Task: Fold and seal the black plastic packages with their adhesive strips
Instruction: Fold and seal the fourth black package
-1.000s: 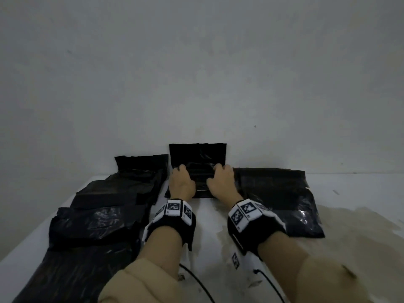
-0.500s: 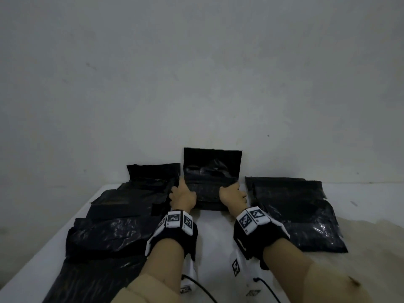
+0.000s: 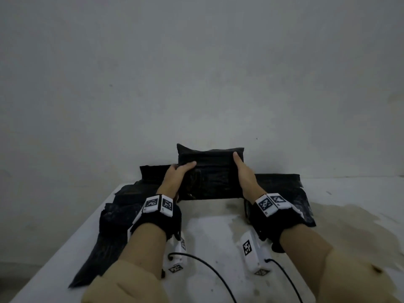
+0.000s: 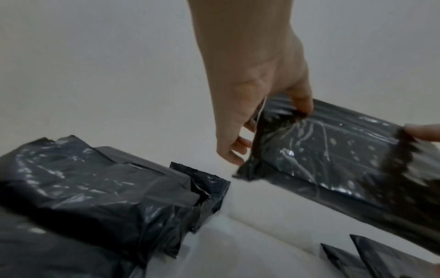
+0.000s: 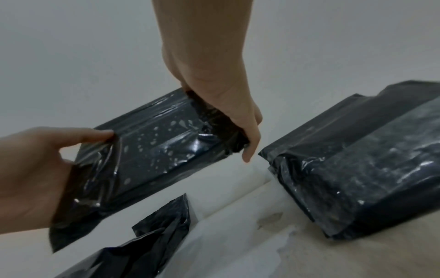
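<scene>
A flat black plastic package hangs in the air above the white table, close to the wall. My left hand grips its left end, thumb on the near face and fingers behind. My right hand grips the right end the same way. In the left wrist view the left hand pinches the crinkled end of the package. The right wrist view shows the right hand curled round the other end of the package, its glossy face towards me.
A pile of black packages lies along the table's left side. Another black package lies flat at the right. The white table is stained at the right. The grey wall stands directly behind. Wrist cables trail near me.
Both hands pressed the package down against the wall before. Now they grip its two ends and have lifted it off the table.
</scene>
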Action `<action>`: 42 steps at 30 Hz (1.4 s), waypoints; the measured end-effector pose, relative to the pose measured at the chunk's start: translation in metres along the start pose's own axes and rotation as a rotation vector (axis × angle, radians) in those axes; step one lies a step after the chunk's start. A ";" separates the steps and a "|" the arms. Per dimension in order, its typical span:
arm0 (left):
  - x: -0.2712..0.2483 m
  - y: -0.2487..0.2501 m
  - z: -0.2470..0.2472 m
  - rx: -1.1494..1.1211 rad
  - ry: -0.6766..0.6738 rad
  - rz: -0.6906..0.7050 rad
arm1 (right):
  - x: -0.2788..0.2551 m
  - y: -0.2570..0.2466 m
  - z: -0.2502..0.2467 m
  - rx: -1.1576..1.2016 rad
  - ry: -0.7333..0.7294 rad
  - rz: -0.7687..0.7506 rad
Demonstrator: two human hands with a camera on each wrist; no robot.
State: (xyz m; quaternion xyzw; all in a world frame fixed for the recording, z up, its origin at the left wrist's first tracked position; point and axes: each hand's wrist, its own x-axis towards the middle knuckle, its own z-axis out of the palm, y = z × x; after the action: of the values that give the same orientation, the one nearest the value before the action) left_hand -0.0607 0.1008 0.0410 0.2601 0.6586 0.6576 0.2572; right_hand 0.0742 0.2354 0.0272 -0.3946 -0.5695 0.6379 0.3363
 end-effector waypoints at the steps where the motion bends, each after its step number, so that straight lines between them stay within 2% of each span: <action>1: -0.014 0.006 0.001 -0.057 -0.009 0.030 | -0.011 -0.003 -0.003 0.031 -0.031 0.003; 5: -0.063 0.022 0.003 -0.139 0.012 0.112 | -0.055 -0.011 -0.021 0.112 -0.175 -0.025; 8: -0.102 0.030 0.000 -0.181 -0.068 0.052 | -0.114 -0.024 -0.034 0.126 -0.199 -0.029; 11: -0.137 0.031 -0.005 -0.143 -0.138 -0.003 | -0.143 -0.013 -0.049 0.160 -0.266 -0.022; 15: -0.180 0.006 -0.014 -0.155 -0.134 -0.059 | -0.181 0.013 -0.068 0.100 -0.253 -0.002; 20: -0.219 -0.029 -0.022 -0.169 -0.191 -0.123 | -0.215 0.036 -0.085 -0.022 -0.298 -0.087; 23: -0.234 -0.041 -0.026 -0.213 -0.218 -0.115 | -0.222 0.050 -0.087 0.017 -0.322 -0.113; 26: -0.244 -0.043 -0.029 -0.226 -0.221 -0.053 | -0.226 0.057 -0.088 0.132 -0.333 -0.093; 29: -0.244 -0.039 -0.032 -0.217 -0.256 0.025 | -0.228 0.051 -0.089 0.249 -0.328 -0.181; 36: -0.239 -0.010 -0.028 -0.387 -0.064 0.279 | -0.227 0.028 -0.088 0.367 -0.248 -0.392; 42: -0.235 0.002 -0.026 -0.330 0.041 0.407 | -0.231 0.013 -0.081 0.368 -0.206 -0.509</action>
State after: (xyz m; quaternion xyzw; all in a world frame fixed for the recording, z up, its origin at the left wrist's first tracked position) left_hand 0.0938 -0.0785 0.0423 0.3285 0.4817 0.7993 0.1454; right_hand 0.2525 0.0683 0.0391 -0.1058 -0.5562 0.6619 0.4912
